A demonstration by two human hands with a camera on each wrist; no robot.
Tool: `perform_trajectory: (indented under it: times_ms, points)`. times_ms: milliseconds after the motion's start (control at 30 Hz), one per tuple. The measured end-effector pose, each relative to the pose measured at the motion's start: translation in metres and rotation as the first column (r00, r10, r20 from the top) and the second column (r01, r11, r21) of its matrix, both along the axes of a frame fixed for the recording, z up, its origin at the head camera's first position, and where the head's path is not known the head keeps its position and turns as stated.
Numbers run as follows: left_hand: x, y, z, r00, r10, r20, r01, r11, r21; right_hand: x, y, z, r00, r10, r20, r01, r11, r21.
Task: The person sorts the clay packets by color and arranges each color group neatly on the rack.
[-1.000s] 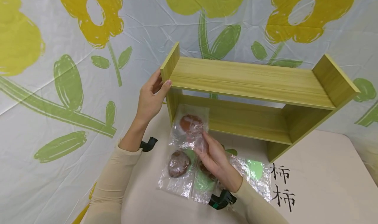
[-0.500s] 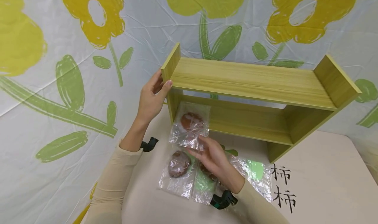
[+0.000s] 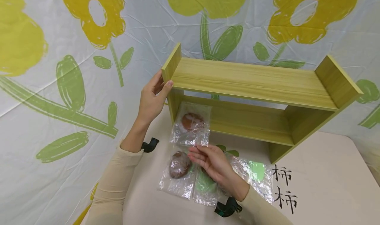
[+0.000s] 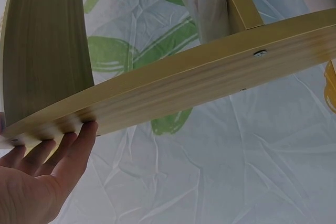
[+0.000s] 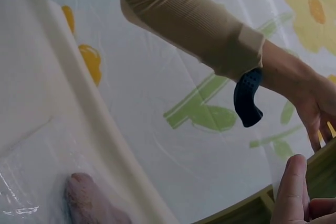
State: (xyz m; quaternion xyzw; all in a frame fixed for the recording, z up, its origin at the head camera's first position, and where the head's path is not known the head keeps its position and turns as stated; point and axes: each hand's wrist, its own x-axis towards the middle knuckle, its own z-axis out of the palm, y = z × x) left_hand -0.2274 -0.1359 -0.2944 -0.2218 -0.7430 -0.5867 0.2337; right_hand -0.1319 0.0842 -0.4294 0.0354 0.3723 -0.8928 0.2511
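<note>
My left hand holds the upper left side panel of a wooden shelf, its thumb at the front edge; in the left wrist view the fingers press the panel's outer face. A clear plastic bag with a flat, round reddish-brown piece inside lies at the left end of the lower shelf board, its near edge hanging over. Just below that edge is my right hand, fingers loosely extended and holding nothing. Near it on the table lies another bag with a brown lump.
More clear bags lie along the table, one with a green patch, partly behind the right forearm. Black written characters mark the pale table at the right. A flower-patterned cloth hangs behind the shelf.
My right hand has let go of the bag on the shelf and drawn back a little toward me. The left hand stays on the shelf's side panel.
</note>
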Motion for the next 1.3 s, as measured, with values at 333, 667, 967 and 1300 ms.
perform_trajectory:
  times_ms: [333, 667, 967, 1300]
  points:
    - [-0.004, 0.000, -0.005, 0.999, -0.023, -0.023, 0.024, 1.000, 0.007, -0.027, -0.001, 0.007, 0.999, -0.044, -0.002, 0.044, 0.997, -0.061]
    - [0.017, 0.008, 0.013, 1.000, -0.016, 0.001, 0.016, 1.000, -0.008, -0.035, -0.002, 0.010, 0.998, -0.058, -0.003, 0.057, 0.994, -0.090]
    - [0.017, 0.008, 0.014, 1.000, -0.018, 0.008, 0.018, 1.000, -0.019, -0.025, 0.013, 0.007, 0.999, -0.041, -0.019, 0.041, 0.999, -0.004]
    - [0.018, 0.005, 0.015, 1.000, -0.010, 0.009, 0.010, 1.000, -0.005, -0.007, 0.048, 0.004, 0.973, 0.012, -0.230, 0.043, 0.972, 0.231]
